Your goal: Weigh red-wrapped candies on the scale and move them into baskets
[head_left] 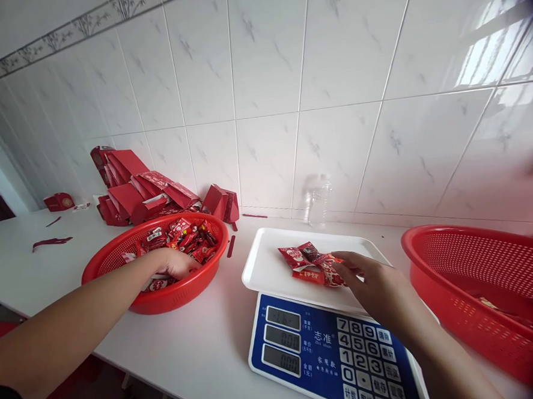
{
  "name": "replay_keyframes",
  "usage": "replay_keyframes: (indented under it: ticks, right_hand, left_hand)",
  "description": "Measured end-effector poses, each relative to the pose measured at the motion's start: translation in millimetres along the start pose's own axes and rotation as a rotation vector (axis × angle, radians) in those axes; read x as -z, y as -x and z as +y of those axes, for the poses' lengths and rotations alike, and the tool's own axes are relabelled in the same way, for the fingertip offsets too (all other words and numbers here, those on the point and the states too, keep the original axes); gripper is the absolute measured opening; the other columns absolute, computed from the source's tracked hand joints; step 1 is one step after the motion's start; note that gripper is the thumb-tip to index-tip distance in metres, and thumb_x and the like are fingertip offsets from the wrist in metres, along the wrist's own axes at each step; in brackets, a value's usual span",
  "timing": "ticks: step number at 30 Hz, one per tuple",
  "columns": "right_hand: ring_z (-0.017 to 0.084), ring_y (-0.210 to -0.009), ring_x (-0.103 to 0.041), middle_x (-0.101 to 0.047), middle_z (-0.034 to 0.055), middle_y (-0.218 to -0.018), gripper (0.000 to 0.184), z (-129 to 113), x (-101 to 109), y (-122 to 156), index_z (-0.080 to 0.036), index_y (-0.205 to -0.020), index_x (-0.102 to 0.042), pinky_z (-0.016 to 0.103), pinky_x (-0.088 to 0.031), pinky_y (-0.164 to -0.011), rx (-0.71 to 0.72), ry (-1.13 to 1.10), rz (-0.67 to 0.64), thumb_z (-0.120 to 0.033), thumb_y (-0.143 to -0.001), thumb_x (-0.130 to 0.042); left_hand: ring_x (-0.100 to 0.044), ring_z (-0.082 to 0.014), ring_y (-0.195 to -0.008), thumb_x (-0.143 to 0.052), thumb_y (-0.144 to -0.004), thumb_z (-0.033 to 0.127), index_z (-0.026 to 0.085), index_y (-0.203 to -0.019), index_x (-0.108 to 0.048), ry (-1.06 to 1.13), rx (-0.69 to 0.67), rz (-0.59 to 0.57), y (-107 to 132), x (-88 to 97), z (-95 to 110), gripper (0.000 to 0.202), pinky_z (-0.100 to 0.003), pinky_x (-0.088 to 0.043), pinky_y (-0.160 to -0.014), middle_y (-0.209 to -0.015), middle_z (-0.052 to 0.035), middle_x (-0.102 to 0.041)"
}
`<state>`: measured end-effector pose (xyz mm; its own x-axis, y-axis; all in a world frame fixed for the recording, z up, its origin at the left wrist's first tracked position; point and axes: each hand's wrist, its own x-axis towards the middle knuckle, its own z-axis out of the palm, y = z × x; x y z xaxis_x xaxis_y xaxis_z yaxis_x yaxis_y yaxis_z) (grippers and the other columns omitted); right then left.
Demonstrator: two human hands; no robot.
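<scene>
My left hand reaches down into a red plastic basket filled with small wrapped candies. Its fingers are buried among the wrappers, so their grip is hidden. On the white tray of a blue digital scale lies a small group of red candy packets. Closed fingers of my right hand pinch the packet at the right side of this group, low over the tray. The scale's displays are lit with dark digits, the upper one hard to read.
Behind the left basket, folded red cardboard boxes are heaped against the tiled wall. A clear plastic bottle stands behind the tray. Another red basket is at the right, with a few pieces inside. Red strips lie on the white table.
</scene>
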<state>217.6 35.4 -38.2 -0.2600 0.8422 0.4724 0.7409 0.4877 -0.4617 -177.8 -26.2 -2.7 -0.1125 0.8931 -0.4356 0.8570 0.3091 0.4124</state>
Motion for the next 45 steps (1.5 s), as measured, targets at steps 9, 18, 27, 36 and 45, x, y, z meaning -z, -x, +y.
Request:
replay_keyframes:
  ticks: [9,18,27,36,45]
  right_hand:
    - [0.024,-0.078,-0.068,-0.073,0.0025,-0.086,0.034,0,-1,0,-0.027,-0.102,-0.071,0.030,-0.047,-0.060,-0.011,-0.009,-0.005,-0.044,-0.089,-0.044]
    - [0.024,-0.075,-0.069,-0.073,0.0039,-0.084,0.034,3,-3,-2,-0.026,-0.100,-0.072,0.029,-0.047,-0.057,-0.002,0.003,0.030,-0.045,-0.089,-0.046]
    - [0.023,-0.077,-0.069,-0.073,0.0071,-0.096,0.037,-14,5,1,-0.022,-0.100,-0.071,0.035,-0.052,-0.068,0.070,-0.221,0.123,-0.047,-0.089,-0.047]
    - [0.022,-0.082,-0.068,-0.072,0.0081,-0.096,0.036,-21,7,2,-0.019,-0.114,-0.064,0.036,-0.054,-0.075,0.137,-0.523,0.069,-0.041,-0.086,-0.056]
    - [0.025,-0.084,-0.067,-0.073,0.0089,-0.093,0.040,1,9,-9,-0.019,-0.106,-0.066,0.040,-0.051,-0.077,-0.145,-0.516,0.379,-0.049,-0.081,-0.060]
  left_hand:
    - [-0.061,-0.0226,-0.081,-0.066,-0.062,0.039,0.021,-0.085,-0.066,0.058,-0.036,0.048,9,20.6,-9,0.029,-0.026,-0.046,-0.069,-0.082,-0.0017,-0.068]
    - [-0.059,-0.0228,-0.082,-0.067,-0.068,0.051,0.022,-0.104,-0.063,0.125,-0.080,0.215,20,42.7,-5,0.046,-0.030,-0.045,-0.070,-0.091,-0.0040,-0.065]
    - [-0.058,-0.0175,-0.070,-0.062,-0.080,0.039,0.020,-0.099,-0.060,0.239,-0.409,0.248,23,26.6,93,0.027,-0.029,-0.045,-0.065,-0.073,0.0009,-0.060]
    - [-0.052,-0.0115,-0.057,-0.059,-0.085,0.018,0.019,-0.090,-0.064,0.241,-0.656,0.024,1,-33.6,205,0.008,-0.024,-0.041,-0.055,-0.064,0.0026,-0.058]
    - [-0.055,-0.0135,-0.069,-0.046,-0.093,0.017,0.018,-0.106,-0.057,0.520,-0.530,0.394,-29,-49.2,226,0.017,-0.024,-0.043,-0.060,-0.081,-0.0020,-0.057]
